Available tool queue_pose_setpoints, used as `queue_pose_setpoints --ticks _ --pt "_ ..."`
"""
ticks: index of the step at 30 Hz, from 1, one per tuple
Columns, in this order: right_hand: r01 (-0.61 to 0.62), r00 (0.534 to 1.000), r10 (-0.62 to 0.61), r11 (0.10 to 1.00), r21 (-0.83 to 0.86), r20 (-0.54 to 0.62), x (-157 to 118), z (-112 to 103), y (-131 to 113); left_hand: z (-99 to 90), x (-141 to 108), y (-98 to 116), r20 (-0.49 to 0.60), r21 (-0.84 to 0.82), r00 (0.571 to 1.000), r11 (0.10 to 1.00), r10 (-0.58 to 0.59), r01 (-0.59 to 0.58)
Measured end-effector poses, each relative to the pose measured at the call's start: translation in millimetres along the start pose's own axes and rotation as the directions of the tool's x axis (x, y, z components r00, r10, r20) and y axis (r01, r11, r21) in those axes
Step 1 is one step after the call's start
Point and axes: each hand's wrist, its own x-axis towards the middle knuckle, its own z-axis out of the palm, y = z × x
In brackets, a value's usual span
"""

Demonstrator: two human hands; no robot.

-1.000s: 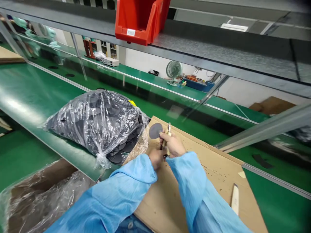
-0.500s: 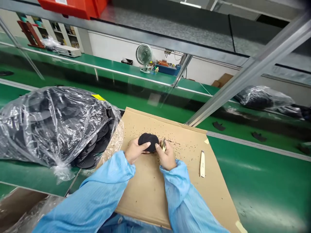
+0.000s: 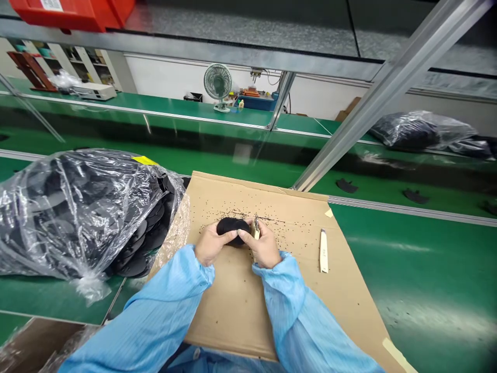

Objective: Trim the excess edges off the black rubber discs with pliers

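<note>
A round black piece is held over the cardboard sheet. My left hand grips its left side, with the thumb on top. On the right side, the thumb of my right hand presses on the same piece, its tip close to my left thumb. My right hand also holds a small pale-handled metal tool against its fingers. Tiny black crumbs are scattered on the cardboard behind both hands. A cream-coloured cutter-like tool lies on the cardboard to the right.
A clear plastic bag full of black flat pieces rests at the left, beside the cardboard. A slanted metal post rises behind the cardboard. Black pieces lie on the green surface beyond. A small fan stands at the back.
The view has shifted slightly. The black piece is now tilted, showing more of its edge, and my right thumb has moved further over it, close to the left thumb.
</note>
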Motion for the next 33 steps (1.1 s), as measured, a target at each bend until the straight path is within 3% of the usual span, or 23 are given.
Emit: queue_pose_setpoints --ticks 4,7,10,13,16,19,25,33 --pt "-0.107 0.993 0.113 0.985 0.138 -0.037 0 2 -6 0.6 -1 -1 -0.01 0.028 1.0 0.999 0.017 -0.016" --pt "-0.091 0.993 0.097 0.992 0.083 -0.067 0 3 -7 3.3 -3 0 0.021 -0.025 1.0 1.0 0.017 -0.017" --pt "-0.019 0.998 0.017 0.999 -0.035 -0.054 -2 3 -7 3.5 -2 2 0.013 -0.146 0.999 0.988 -0.048 0.05" --pt "0.113 0.993 -0.111 0.992 -0.064 0.035 -8 6 -7 -0.4 1 4 -0.054 -0.301 0.974 0.934 -0.219 0.193" --pt "0.287 0.958 -0.282 0.935 -0.209 0.052 -13 9 -9 -4.1 3 8 -0.059 -0.402 0.93 0.861 -0.363 0.311" --pt "0.393 0.914 -0.405 0.855 -0.338 0.039 -14 11 -12 -4.3 2 11 0.007 -0.419 0.905 0.82 -0.426 0.39" --pt "0.503 0.857 -0.507 0.775 -0.382 0.098 -14 10 -14 -1.6 -4 9 0.095 -0.39 0.905 0.821 -0.415 0.417" --pt "0.501 0.845 -0.533 0.756 -0.422 0.047 -17 14 -13 3.0 -6 4 0.093 -0.331 0.953 0.894 -0.288 0.303"
